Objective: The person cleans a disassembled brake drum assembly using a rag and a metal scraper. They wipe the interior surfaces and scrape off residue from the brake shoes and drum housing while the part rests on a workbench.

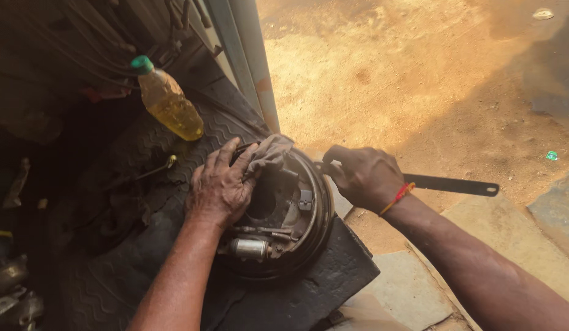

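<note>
A round metal brake assembly (296,227) with a small cylinder and springs inside lies on a black rubber mat (321,282). My left hand (220,184) presses flat on its upper left part, fingers spread over a grey rag (269,152) draped on the rim. My right hand (361,176) is closed around a flat dark metal bar (456,184); the bar's long end sticks out to the right, and its front end meets the assembly's right rim. A red thread is tied around my right wrist.
A plastic bottle of yellow liquid (168,101) with a green cap leans on the ribbed mat at upper left. A metal post (250,55) stands behind it. Sandy ground (431,86) lies to the right, stone slabs (407,288) below. Dark metal parts (11,288) sit at lower left.
</note>
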